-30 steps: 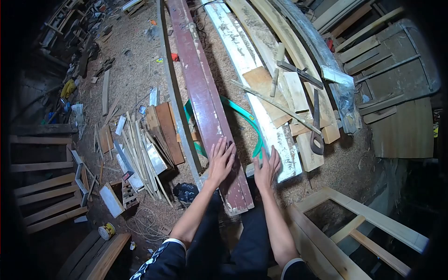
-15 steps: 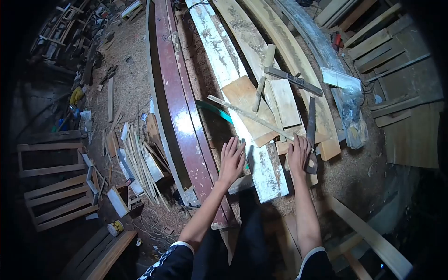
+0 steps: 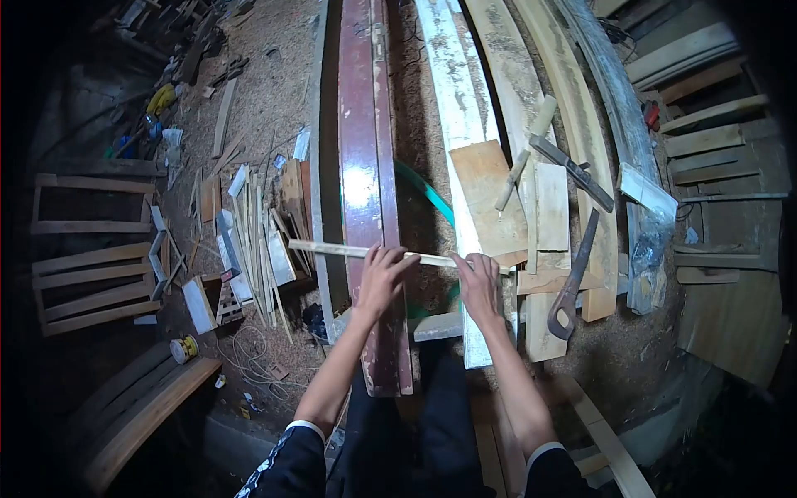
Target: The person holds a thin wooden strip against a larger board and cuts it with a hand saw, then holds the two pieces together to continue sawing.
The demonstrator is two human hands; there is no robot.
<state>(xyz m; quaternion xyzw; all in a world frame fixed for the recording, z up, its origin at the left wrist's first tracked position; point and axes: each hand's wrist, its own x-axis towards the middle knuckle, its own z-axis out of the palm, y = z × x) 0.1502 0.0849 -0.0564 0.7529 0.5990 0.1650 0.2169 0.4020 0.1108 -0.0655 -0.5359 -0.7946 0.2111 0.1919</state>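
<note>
A thin wooden strip (image 3: 328, 248) lies crosswise in front of me, its left end sticking out past the maroon beam (image 3: 363, 149). My left hand (image 3: 378, 282) is closed on the strip near its middle, above that beam. Toward the strip's right end, my right hand (image 3: 480, 286) grips it over the white-painted board (image 3: 452, 91). Just right of this hand are a flat square of wood (image 3: 490, 195) and a hand saw (image 3: 571, 290) with a dark handle. The fingertips' undersides are hidden.
A hand plane (image 3: 573, 173) rests on the boards at right, beside a short pale block (image 3: 551, 207). A green strap (image 3: 425, 195) passes between the beams. Thin offcuts (image 3: 253, 241) and slatted frames (image 3: 95, 282) lie on the left. Shavings cover the floor (image 3: 266, 91).
The wooden strip has come off the square of wood and moved left, now in both hands. My left hand went from empty to gripping it. The view has shifted left.
</note>
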